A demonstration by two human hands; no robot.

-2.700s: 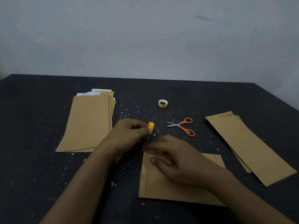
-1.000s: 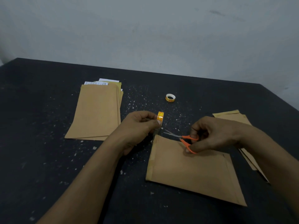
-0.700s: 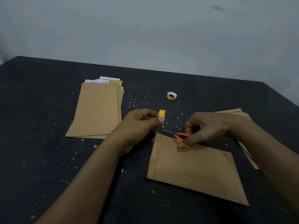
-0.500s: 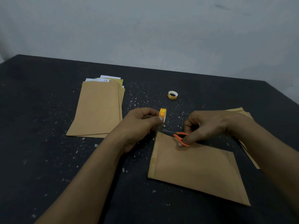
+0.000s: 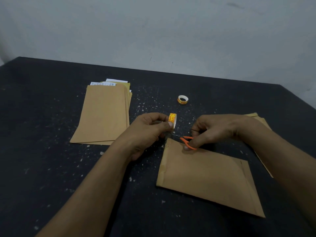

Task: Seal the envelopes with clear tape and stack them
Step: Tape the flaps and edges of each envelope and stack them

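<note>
Head view only. Landmark is the working envelope (image 5: 205, 177), which lay flat on the dark table (image 5: 51, 168), nearest the person.

Handling, my read:
- **Envelope:** it was thin kraft paper, so light and floppy, and it would likely skid if the tape tugged it. It was best pinned flat close to the flap edge, not lifted by a corner.
- **Tape:** clear tape is thin and sticky and curls onto itself, so the strand needed tension during the cut.

Hands:
- **Left:** the left hand (image 5: 150, 132) sat just off the envelope's far-left corner. Thumb and fingers pinched the tape roll (image 5: 172, 119) by its rim, with the roll on edge above that corner.
- **Right:** the right hand (image 5: 217, 129) was over the envelope's far edge. Its fingers were curled into the orange handles of the scissors (image 5: 187, 142), and the blades pointed toward the roll.
- **Not resolved:** the blade gap was too small to tell, and the pulled strand was too faint to confirm.

Look: the envelope was plain brown and unmarked. It had a folded strip along its left short edge and a seam line near its right edge, and it lay skewed on the table.

Around it:
- **Left and beyond:** a pile of similar envelopes (image 5: 104, 115), with white paper showing at the pile's far end.
- **Straight beyond, well apart:** a second roll (image 5: 182, 99), lying flat.
- **To the right:** more envelopes (image 5: 261, 120), partly hidden by the right forearm.
</note>
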